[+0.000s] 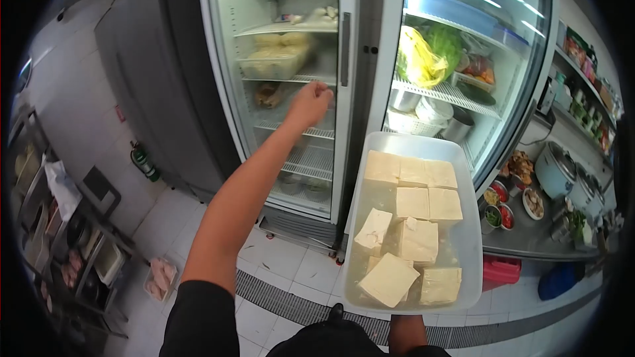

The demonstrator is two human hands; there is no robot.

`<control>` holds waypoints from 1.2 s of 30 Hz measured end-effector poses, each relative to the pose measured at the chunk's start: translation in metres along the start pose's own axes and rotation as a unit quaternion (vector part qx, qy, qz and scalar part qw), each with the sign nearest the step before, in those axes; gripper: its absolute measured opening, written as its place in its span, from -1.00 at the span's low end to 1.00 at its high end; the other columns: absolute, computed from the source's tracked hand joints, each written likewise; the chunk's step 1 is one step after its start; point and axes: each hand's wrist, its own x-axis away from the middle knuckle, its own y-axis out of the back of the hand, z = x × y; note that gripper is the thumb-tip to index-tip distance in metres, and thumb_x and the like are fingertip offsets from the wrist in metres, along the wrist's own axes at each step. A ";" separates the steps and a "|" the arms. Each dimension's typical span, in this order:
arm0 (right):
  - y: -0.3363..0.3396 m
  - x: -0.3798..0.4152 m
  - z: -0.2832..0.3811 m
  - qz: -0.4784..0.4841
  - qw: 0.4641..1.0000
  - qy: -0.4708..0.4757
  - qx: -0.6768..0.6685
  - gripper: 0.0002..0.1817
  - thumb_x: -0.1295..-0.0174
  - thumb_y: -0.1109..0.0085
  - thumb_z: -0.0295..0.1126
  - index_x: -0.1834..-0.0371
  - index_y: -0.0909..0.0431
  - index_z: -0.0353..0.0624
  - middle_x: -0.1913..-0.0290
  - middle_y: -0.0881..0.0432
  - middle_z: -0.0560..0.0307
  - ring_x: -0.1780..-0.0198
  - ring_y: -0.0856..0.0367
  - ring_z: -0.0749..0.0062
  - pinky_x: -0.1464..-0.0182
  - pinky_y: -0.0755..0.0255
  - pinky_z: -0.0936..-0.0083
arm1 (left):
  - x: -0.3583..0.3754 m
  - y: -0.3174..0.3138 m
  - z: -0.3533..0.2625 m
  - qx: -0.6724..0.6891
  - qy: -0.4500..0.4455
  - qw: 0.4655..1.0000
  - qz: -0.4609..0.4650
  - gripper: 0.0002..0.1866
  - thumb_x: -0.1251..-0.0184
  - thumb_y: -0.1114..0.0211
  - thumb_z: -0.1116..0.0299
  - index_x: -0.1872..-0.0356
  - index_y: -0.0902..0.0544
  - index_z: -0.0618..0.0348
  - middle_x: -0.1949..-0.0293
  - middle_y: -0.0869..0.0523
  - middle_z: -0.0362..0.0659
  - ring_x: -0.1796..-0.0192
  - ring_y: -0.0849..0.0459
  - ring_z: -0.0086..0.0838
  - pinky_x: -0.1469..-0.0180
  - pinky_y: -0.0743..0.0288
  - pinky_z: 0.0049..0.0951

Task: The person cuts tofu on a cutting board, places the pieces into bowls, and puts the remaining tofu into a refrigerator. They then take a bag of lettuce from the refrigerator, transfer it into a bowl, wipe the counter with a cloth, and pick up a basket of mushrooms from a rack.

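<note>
My left hand (312, 103) is stretched forward with its fingers curled in, in front of the glass door of the left fridge. It is a little below and left of the dark door handle (344, 49), and I see nothing in it. A translucent plastic tub (471, 238) of cloudy liquid with several pale tofu blocks (418, 240) is on my right side. My right hand is hidden beneath the tub's near end and bears it; only the right forearm (406, 332) shows.
The right fridge's shelves hold a yellow bag (421, 59), greens and metal pots. The left fridge holds a tub of pale food (274, 65). A steel counter (529, 243) with bowls stands at right, a rack (79, 258) at left. On the floor sits a tub of raw meat (161, 277).
</note>
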 end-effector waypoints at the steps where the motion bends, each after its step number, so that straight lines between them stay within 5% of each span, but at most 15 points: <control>1: 0.009 -0.010 0.011 -0.003 1.000 0.013 -0.004 -0.54 -0.58 0.15 -0.08 -0.32 -0.46 -0.13 -0.24 -0.61 0.04 -0.17 -0.65 0.23 -0.27 -0.54 0.25 | -0.024 -0.012 0.004 -0.062 0.017 0.997 -0.035 -0.59 -0.38 -0.26 0.12 -0.04 -0.63 0.25 0.13 -0.76 0.00 0.04 -0.73 -0.21 -0.03 -0.56 -0.24; 6: 0.043 -0.028 0.077 -0.010 0.997 0.075 -0.011 -0.54 -0.58 0.15 -0.08 -0.33 -0.45 -0.13 -0.25 -0.61 0.04 -0.17 -0.65 0.23 -0.27 -0.54 0.24 | -0.120 -0.067 0.008 -0.142 0.002 0.982 -0.124 -0.49 -0.33 -0.27 0.05 -0.12 -0.58 0.24 0.04 -0.76 0.10 -0.09 -0.70 0.03 -0.16 -0.53 -0.07; 9: 0.068 -0.052 0.103 -0.018 0.996 0.090 -0.020 -0.53 -0.58 0.15 -0.08 -0.33 -0.45 -0.13 -0.25 -0.60 0.05 -0.17 -0.65 0.23 -0.28 -0.54 0.24 | -0.167 -0.075 0.019 -0.215 0.013 0.968 -0.130 -0.58 -0.37 -0.24 0.08 0.00 -0.60 0.25 0.07 -0.75 0.16 -0.07 -0.68 0.13 -0.14 -0.52 -0.01; 15: 0.066 -0.065 0.106 -0.016 0.992 0.115 -0.039 -0.53 -0.58 0.15 -0.07 -0.33 -0.44 -0.12 -0.25 -0.60 0.05 -0.17 -0.64 0.23 -0.28 -0.54 0.23 | -0.086 -0.053 -0.005 -0.160 -0.053 0.971 -0.167 -0.64 -0.41 -0.23 0.08 0.19 -0.56 0.25 0.23 -0.73 0.14 0.10 -0.65 0.21 0.04 -0.49 0.06; 19: 0.046 -0.080 0.098 -0.001 0.989 0.138 -0.048 -0.53 -0.58 0.15 -0.07 -0.34 -0.44 -0.12 -0.26 -0.60 0.05 -0.18 -0.64 0.23 -0.29 -0.53 0.23 | 0.013 0.013 -0.010 0.024 -0.093 0.984 -0.152 -0.67 -0.46 -0.30 0.21 0.29 -0.45 0.29 0.47 -0.50 -0.22 0.36 -0.48 -0.51 0.28 -0.38 -0.44; 21: 0.030 -0.106 0.099 0.018 0.989 0.141 -0.044 -0.53 -0.58 0.15 -0.07 -0.34 -0.44 -0.12 -0.26 -0.60 0.05 -0.18 -0.64 0.23 -0.29 -0.53 0.23 | 0.064 0.057 -0.018 0.039 -0.055 0.982 -0.178 -0.74 -0.50 -0.28 0.30 0.26 -0.46 0.28 0.39 -0.41 -0.36 0.27 -0.35 -0.73 0.26 -0.30 -0.61; 23: 0.011 -0.136 0.093 0.037 0.988 0.145 -0.044 -0.53 -0.58 0.15 -0.07 -0.34 -0.44 -0.12 -0.26 -0.60 0.05 -0.18 -0.64 0.23 -0.29 -0.53 0.23 | 0.114 0.091 -0.033 0.101 -0.055 0.958 -0.264 -0.73 -0.52 -0.24 0.35 -0.06 -0.51 0.33 0.23 -0.54 -0.31 0.16 -0.44 -0.68 0.11 -0.37 -0.61; 25: -0.015 -0.153 0.074 0.050 0.988 0.141 -0.047 -0.53 -0.58 0.15 -0.07 -0.34 -0.43 -0.12 -0.26 -0.60 0.05 -0.18 -0.64 0.23 -0.29 -0.53 0.22 | 0.161 0.125 -0.036 0.129 -0.057 0.926 -0.349 -0.49 -0.56 -0.19 0.32 -0.39 -0.36 0.36 -0.11 -0.60 -0.14 -0.09 -0.54 -0.56 -0.19 -0.39 -0.53; 29: -0.054 -0.195 0.041 0.076 0.987 0.133 -0.049 -0.53 -0.58 0.15 -0.07 -0.35 -0.43 -0.12 -0.26 -0.59 0.05 -0.18 -0.64 0.23 -0.30 -0.53 0.22 | 0.192 0.206 -0.025 0.162 -0.033 0.890 -0.426 -0.44 -0.58 -0.17 0.26 -0.45 -0.32 0.36 -0.21 -0.57 -0.07 -0.20 -0.53 -0.48 -0.30 -0.36 -0.46; 32: -0.086 -0.220 0.014 0.095 0.985 0.133 -0.055 -0.53 -0.58 0.15 -0.07 -0.35 -0.43 -0.11 -0.27 -0.59 0.05 -0.19 -0.64 0.23 -0.30 -0.53 0.22 | 0.210 0.244 -0.030 0.085 -0.082 0.878 -0.465 -0.42 -0.57 -0.16 0.25 -0.47 -0.30 0.34 -0.25 -0.56 -0.01 -0.29 -0.50 -0.33 -0.43 -0.26 -0.36; 34: -0.108 -0.236 0.005 0.112 0.982 0.138 -0.057 -0.53 -0.58 0.15 -0.07 -0.35 -0.43 -0.11 -0.27 -0.59 0.05 -0.19 -0.64 0.23 -0.30 -0.53 0.22 | 0.223 0.236 -0.050 -0.184 -0.239 0.838 -0.454 -0.48 -0.55 -0.15 0.20 -0.40 -0.42 0.29 -0.32 -0.52 0.01 -0.36 -0.48 -0.22 -0.52 -0.17 -0.08; 36: -0.127 -0.251 -0.003 0.127 0.980 0.142 -0.060 -0.53 -0.58 0.15 -0.07 -0.35 -0.42 -0.11 -0.27 -0.59 0.05 -0.19 -0.64 0.23 -0.30 -0.53 0.21 | 0.238 0.228 -0.081 -0.323 -0.314 0.867 -0.211 -0.52 -0.46 -0.23 0.16 -0.27 -0.56 0.25 -0.28 -0.51 0.04 -0.35 -0.49 -0.16 -0.57 0.03 0.16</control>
